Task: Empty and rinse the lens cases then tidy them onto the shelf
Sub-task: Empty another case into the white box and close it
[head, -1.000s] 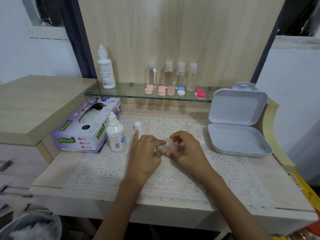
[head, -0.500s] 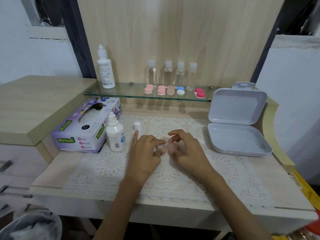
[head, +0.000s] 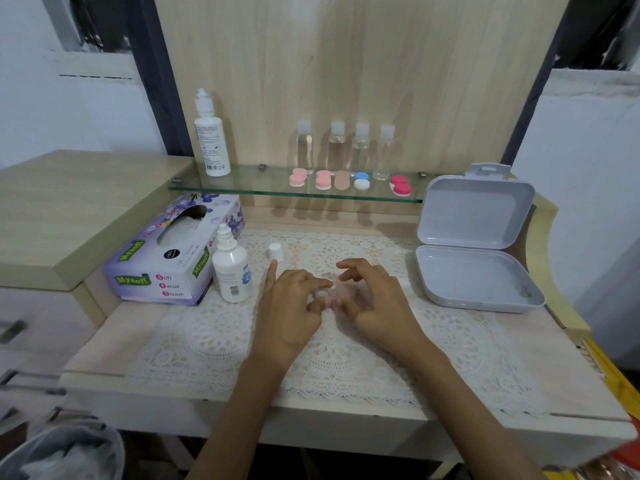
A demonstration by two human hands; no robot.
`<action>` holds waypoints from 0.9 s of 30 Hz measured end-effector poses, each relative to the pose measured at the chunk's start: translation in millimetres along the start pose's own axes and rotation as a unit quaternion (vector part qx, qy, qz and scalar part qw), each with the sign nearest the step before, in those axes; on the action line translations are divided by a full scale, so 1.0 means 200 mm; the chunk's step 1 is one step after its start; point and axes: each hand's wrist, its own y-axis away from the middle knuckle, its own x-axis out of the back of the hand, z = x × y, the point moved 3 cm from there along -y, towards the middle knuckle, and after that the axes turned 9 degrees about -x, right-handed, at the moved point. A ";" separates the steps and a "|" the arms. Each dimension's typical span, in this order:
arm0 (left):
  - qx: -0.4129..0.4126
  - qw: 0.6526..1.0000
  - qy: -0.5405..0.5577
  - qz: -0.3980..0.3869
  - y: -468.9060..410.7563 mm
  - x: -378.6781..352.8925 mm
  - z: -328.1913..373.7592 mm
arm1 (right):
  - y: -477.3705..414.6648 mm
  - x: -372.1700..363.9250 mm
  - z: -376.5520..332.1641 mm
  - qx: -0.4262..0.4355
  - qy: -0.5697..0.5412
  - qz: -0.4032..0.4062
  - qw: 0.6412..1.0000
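Observation:
A small pale lens case [head: 331,294], one half whitish and the other pinkish, sits between my hands just above the lace mat [head: 214,341]. My left hand [head: 289,310] pinches its white end, with the index finger stretched out towards a loose white cap [head: 275,251]. My right hand [head: 379,303] curls its fingers over the pinkish end. Much of the case is hidden by my fingers. Several closed lens cases [head: 322,180] in pink, beige, blue-white and red stand in a row on the glass shelf [head: 242,189].
An uncapped small white bottle [head: 231,271] and a tissue box [head: 166,258] stand left of my hands. An open grey plastic box [head: 474,258] lies at the right. The shelf also carries a tall white bottle [head: 211,140] and several clear bottles [head: 337,147]. A bin [head: 62,455] sits lower left.
My right hand's fingers have shifted slightly over the case. My left hand has stayed nearly still.

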 end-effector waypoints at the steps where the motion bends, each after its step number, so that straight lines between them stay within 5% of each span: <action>1: -0.001 1.000 0.000 0.001 0.00 0.00 0.00 | 0.00 0.00 0.00 -0.003 -0.001 0.006 1.000; 9: 0.001 1.000 0.000 0.002 0.00 0.00 0.00 | 0.00 0.00 -0.01 0.011 0.008 -0.005 1.000; 18: 0.006 1.000 0.014 0.005 0.00 0.01 0.00 | -0.02 0.03 0.05 -0.040 0.046 0.086 0.994; 27: 0.000 1.000 0.010 -0.008 0.00 0.01 0.01 | -0.02 0.03 0.01 -0.033 0.021 0.053 0.998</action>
